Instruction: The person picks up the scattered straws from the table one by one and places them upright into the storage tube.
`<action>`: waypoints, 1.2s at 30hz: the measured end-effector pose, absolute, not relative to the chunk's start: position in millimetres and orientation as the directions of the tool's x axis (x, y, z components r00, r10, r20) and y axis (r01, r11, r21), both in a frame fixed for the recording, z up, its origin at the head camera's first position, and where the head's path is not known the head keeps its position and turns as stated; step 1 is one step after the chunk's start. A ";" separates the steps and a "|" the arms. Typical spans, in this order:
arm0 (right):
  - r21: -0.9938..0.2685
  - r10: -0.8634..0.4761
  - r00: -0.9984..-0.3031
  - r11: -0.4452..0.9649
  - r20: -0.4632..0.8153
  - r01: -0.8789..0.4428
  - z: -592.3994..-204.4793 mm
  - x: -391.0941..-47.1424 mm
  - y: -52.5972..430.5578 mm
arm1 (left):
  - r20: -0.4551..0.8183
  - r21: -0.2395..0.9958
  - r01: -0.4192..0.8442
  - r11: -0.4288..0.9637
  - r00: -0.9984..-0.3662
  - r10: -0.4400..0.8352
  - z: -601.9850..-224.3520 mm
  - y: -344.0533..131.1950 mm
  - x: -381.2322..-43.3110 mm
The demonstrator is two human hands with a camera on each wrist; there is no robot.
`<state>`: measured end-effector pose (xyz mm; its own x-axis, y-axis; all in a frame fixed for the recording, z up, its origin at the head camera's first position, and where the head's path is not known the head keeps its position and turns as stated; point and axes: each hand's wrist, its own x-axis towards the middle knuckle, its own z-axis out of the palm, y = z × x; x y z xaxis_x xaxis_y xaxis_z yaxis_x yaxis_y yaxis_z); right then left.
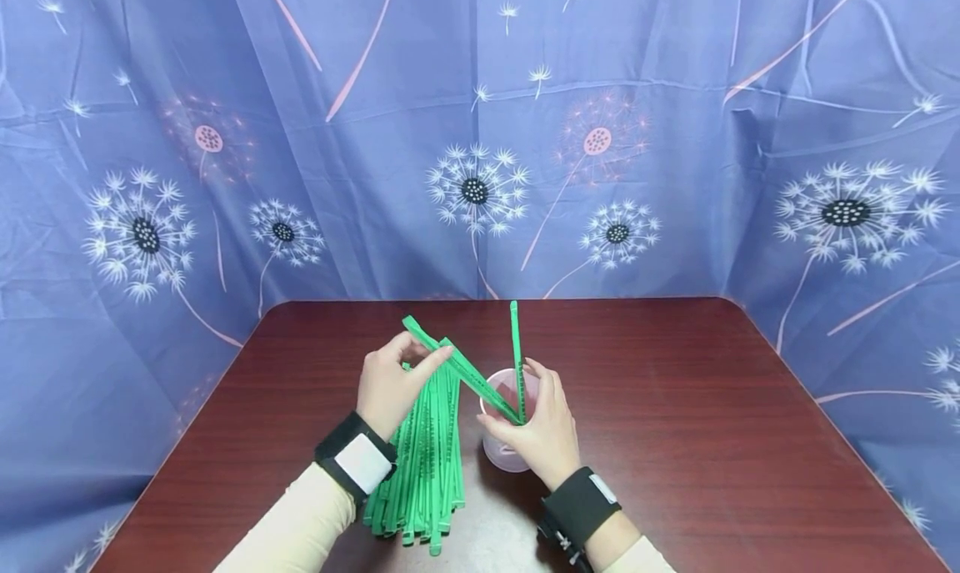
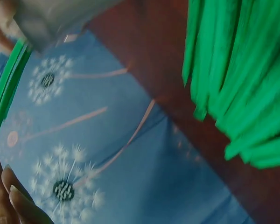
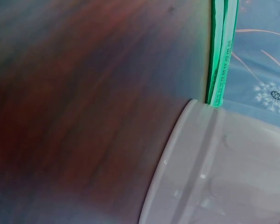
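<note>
My left hand (image 1: 392, 385) pinches slim green strips (image 1: 471, 377) with dark print, holding them slanted with their lower ends in a pale pink cup (image 1: 510, 458). Another green strip (image 1: 516, 335) stands nearly upright in that cup. With thumb and fingers about its rim, my right hand (image 1: 546, 431) holds the cup on the table. Below my left hand lies a pile of similar green strips (image 1: 426, 456), its far end partly hidden by the hand. In the right wrist view the cup (image 3: 245, 158) fills the lower right corner, with green strips (image 3: 222, 56) rising from it.
A dark red-brown wooden table (image 1: 697, 439) carries everything. Blue fabric (image 1: 390, 181) with dandelion prints hangs behind the table and along both sides. Each wrist wears a black band, the left band (image 1: 356, 456) with a white patch.
</note>
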<state>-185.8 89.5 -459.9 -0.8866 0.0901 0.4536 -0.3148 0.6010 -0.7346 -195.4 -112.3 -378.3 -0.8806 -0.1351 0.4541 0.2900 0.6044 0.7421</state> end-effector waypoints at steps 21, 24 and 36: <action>-0.724 0.070 -0.884 0.606 0.462 -0.331 -457.1 -184.9 89.0 | 0.412 0.668 0.320 0.672 -0.911 0.024 -410.1 -90.7 -191.0; -0.724 0.072 -0.883 0.604 0.464 -0.332 -456.4 -184.5 89.5 | 0.411 0.651 0.335 0.681 -0.910 0.055 -412.5 -92.3 -191.0; -0.724 0.064 -0.881 0.599 0.469 -0.341 -457.6 -184.9 89.7 | 0.291 0.614 0.299 0.731 -0.946 0.143 -431.8 -120.4 -197.2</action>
<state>-184.9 89.7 -457.6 -0.8809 0.0644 0.4688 -0.3415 0.5993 -0.7240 -197.2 -120.4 -431.8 -0.9460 0.1432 0.2907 0.2992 0.7305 0.6139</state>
